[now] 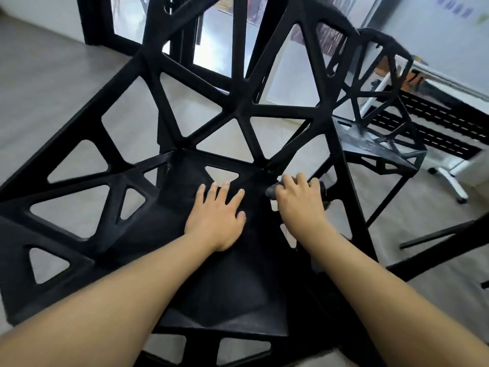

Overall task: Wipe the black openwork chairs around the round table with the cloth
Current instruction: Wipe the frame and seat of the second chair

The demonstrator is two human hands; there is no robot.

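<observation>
You are bent over the nearest black openwork chair (185, 144), which fills most of the view, and the wiping is under way on its seat, at the back right corner where seat meets backrest. A second openwork chair (381, 107) stands just beyond it to the right; its seat looks streaked and greyish, so I judge it is not yet wiped (the round table itself I cannot make out for certain). Your left hand (215, 221) lies flat on the seat, fingers spread, bracing you. Your right hand (297, 200) is curled around the dark cloth (271, 192), which is bunched under the fingers and pressed against the seat's edge. No brand, label or legible writing shows on either chair or the cloth.
</observation>
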